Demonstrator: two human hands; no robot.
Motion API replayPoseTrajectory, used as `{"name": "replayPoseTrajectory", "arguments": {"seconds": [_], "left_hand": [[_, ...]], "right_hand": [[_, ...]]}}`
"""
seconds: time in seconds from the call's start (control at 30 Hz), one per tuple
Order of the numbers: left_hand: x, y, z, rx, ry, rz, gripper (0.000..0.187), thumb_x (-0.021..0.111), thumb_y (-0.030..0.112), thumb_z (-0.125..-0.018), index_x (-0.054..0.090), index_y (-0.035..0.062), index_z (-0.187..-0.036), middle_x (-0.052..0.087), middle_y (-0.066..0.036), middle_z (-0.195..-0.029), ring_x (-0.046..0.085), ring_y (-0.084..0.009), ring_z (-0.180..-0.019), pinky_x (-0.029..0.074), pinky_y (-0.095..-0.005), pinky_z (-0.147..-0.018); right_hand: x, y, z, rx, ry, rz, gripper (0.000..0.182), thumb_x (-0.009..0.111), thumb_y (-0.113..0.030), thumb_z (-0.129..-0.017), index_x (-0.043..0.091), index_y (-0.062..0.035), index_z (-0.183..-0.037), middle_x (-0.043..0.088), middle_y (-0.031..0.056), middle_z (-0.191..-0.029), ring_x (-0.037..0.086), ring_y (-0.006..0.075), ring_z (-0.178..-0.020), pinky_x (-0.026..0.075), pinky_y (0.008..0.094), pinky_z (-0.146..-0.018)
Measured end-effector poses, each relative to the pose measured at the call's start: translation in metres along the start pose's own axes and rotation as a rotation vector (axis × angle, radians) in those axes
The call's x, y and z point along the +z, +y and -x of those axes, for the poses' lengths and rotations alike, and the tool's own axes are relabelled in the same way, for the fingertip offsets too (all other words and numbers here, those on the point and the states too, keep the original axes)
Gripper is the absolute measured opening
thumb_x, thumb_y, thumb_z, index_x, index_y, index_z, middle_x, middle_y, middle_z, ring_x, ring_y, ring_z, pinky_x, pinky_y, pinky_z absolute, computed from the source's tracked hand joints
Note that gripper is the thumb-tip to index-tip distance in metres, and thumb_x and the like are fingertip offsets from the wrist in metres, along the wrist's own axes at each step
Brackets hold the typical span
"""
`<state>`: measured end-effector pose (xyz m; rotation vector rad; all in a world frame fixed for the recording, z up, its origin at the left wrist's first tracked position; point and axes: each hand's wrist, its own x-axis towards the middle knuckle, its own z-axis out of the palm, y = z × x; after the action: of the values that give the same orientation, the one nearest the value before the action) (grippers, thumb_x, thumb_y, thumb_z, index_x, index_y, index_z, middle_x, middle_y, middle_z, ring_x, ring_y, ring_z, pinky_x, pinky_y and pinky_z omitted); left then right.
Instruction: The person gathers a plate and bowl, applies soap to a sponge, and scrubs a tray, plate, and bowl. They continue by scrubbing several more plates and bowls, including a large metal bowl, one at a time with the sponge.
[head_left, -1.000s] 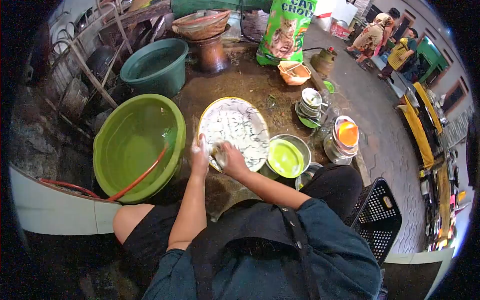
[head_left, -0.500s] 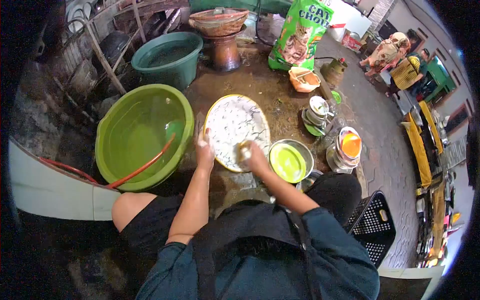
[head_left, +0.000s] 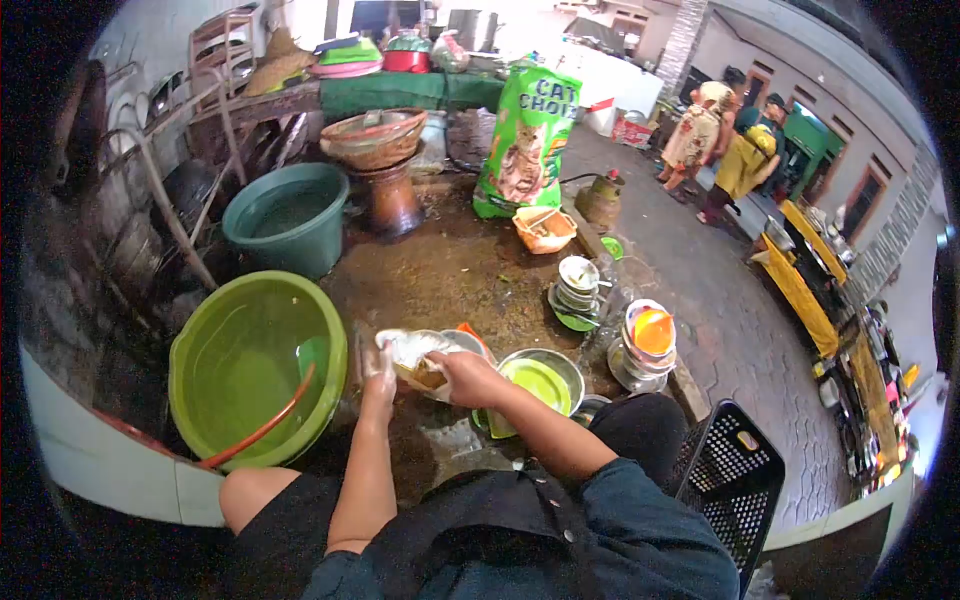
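Observation:
My left hand [head_left: 376, 374] is closed on the left edge of a white oval plate [head_left: 408, 346], which is tilted so that only a narrow part of its face shows. Pressed toward that plate is my right hand [head_left: 468, 380], its fingers closed round a yellowish-brown sponge [head_left: 428, 377], partly hidden. Just right of the hands, a metal bowl [head_left: 577, 376] holds a bright green dish [head_left: 538, 384]. Left of my left hand stands a large green tub [head_left: 180, 375] of water, with a green dipper [head_left: 311, 358] and a red hose [head_left: 262, 428] in it.
Stacked bowls [head_left: 578, 275] and a pile with an orange cup [head_left: 655, 331] stand to the right. Further back are a dark green tub [head_left: 240, 235], an orange basket [head_left: 545, 232] and a cat food bag [head_left: 528, 140]. A black crate [head_left: 735, 480] sits beside my knee. People stand at the far right.
The plate has gone from facing me broadly to being steeply tilted, both hands still on it. The sponge hand has shifted left across it. My view has tilted up, showing more background.

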<state>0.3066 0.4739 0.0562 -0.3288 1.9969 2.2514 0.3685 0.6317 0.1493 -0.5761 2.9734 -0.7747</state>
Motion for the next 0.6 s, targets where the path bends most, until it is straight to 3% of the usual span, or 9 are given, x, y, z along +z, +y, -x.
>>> {"name": "replayPoseTrajectory", "arguments": {"seconds": [0.03,0.1,0.17,0.2,0.3,0.33,0.43,0.47,0.6], "left_hand": [[-0.003,-0.043,-0.037,0.365,0.179,-0.268,0.053,0.053,0.031,-0.087,0.036,-0.0010,-0.126,0.042,-0.018,-0.127,0.041,-0.0267,-0.117,0.032,-0.0370,-0.096],[-0.007,-0.015,-0.017,0.812,0.264,-0.389,0.045,0.058,0.027,-0.084,0.047,-0.0017,-0.116,0.050,-0.020,-0.119,0.047,-0.0269,-0.110,0.037,-0.0379,-0.091],[-0.025,-0.018,-0.028,0.732,-0.150,-0.354,0.028,0.062,0.019,-0.080,0.058,0.0003,-0.101,0.061,-0.016,-0.099,0.057,-0.0232,-0.092,0.043,-0.0352,-0.080],[-0.018,0.014,0.004,0.644,-0.270,-0.341,0.017,0.060,0.016,-0.080,0.062,-0.0006,-0.082,0.063,-0.012,-0.077,0.059,-0.0191,-0.071,0.045,-0.0309,-0.068],[-0.013,0.024,0.018,0.497,-0.453,-0.496,0.017,0.059,0.015,-0.080,0.061,-0.0018,-0.079,0.061,-0.013,-0.069,0.056,-0.0175,-0.063,0.043,-0.0302,-0.061],[-0.008,0.009,0.014,0.639,-0.433,-0.385,0.023,0.060,0.019,-0.080,0.060,-0.0035,-0.075,0.060,-0.014,-0.066,0.055,-0.0184,-0.060,0.041,-0.0329,-0.057],[0.002,0.012,0.020,0.689,-0.255,-0.574,0.023,0.059,0.020,-0.080,0.061,-0.0027,-0.077,0.059,-0.015,-0.066,0.055,-0.0191,-0.061,0.041,-0.0342,-0.057],[0.003,0.020,0.021,0.424,-0.267,-0.713,0.021,0.055,0.017,-0.083,0.063,-0.0029,-0.085,0.063,-0.013,-0.079,0.058,-0.0196,-0.072,0.045,-0.0302,-0.069],[0.005,-0.019,-0.006,0.524,-0.235,-0.279,0.023,0.048,0.017,-0.089,0.059,-0.0031,-0.090,0.061,-0.009,-0.087,0.056,-0.0157,-0.079,0.045,-0.0301,-0.072]], "right_hand": [[-0.011,0.004,0.004,-0.044,0.028,-0.042,0.057,0.060,-0.004,-0.060,0.050,-0.0057,-0.116,0.059,0.0223,-0.091,0.057,0.0370,-0.087,0.046,0.0399,-0.075],[-0.023,0.026,0.007,-0.094,0.114,-0.145,0.058,0.059,-0.001,-0.059,0.051,-0.0045,-0.116,0.061,0.0175,-0.091,0.060,0.0301,-0.084,0.046,0.0363,-0.075],[-0.059,0.016,0.015,0.122,-0.173,-0.456,0.056,0.059,0.000,-0.060,0.051,-0.0035,-0.115,0.062,0.0099,-0.091,0.059,0.0194,-0.081,0.047,0.0330,-0.073],[-0.044,0.044,0.012,-0.022,-0.100,-0.503,0.052,0.060,-0.001,-0.062,0.053,-0.0056,-0.113,0.061,0.0046,-0.089,0.056,0.0131,-0.079,0.047,0.0309,-0.070],[-0.043,0.061,0.019,0.014,0.025,-0.608,0.054,0.054,0.003,-0.058,0.054,-0.0040,-0.111,0.064,0.0094,-0.089,0.057,0.0146,-0.079,0.046,0.0300,-0.071],[-0.037,0.066,0.019,0.015,0.026,-0.613,0.054,0.054,0.003,-0.058,0.054,-0.0040,-0.111,0.064,0.0094,-0.089,0.057,0.0146,-0.079,0.046,0.0300,-0.071],[-0.013,0.069,0.017,0.113,0.598,-0.093,0.046,0.067,-0.015,-0.064,0.054,-0.0094,-0.108,0.060,0.0136,-0.095,0.057,0.0304,-0.089,0.045,0.0383,-0.077],[-0.004,0.058,0.018,0.123,0.705,-0.123,0.045,0.069,-0.015,-0.065,0.054,-0.0030,-0.106,0.059,0.0175,-0.096,0.058,0.0312,-0.089,0.046,0.0376,-0.076],[0.055,0.014,0.016,0.017,0.513,0.031,0.053,0.069,-0.019,-0.065,0.050,-0.0110,-0.114,0.053,0.0173,-0.113,0.057,0.0314,-0.094,0.044,0.0434,-0.081]]}}
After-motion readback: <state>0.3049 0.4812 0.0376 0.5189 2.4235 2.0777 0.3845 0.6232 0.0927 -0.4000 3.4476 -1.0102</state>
